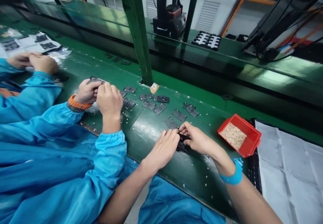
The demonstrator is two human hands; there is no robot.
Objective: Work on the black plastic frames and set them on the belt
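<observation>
My left hand (163, 150) and my right hand (199, 139) meet over the green bench. Between them is a small black plastic part (184, 137), with the right thumb and fingers pinching its edge. The left fingers, held close together, press at its other side and hide much of it. Below it lie more black parts, partly hidden and blurred. Just beyond my fingers rests a flat dark phone-case-like plate (171, 123) with cut-outs. Several similar plates (179, 115) are scattered further up the bench.
To the right stands a red bin (248, 143) of small pale pieces, beside a tray covered with white sheets (297, 170). Left, a co-worker's hands (109, 99) hold a dark plate; another person's hands (44, 62) work further off. A green post (137, 32) rises behind the plates.
</observation>
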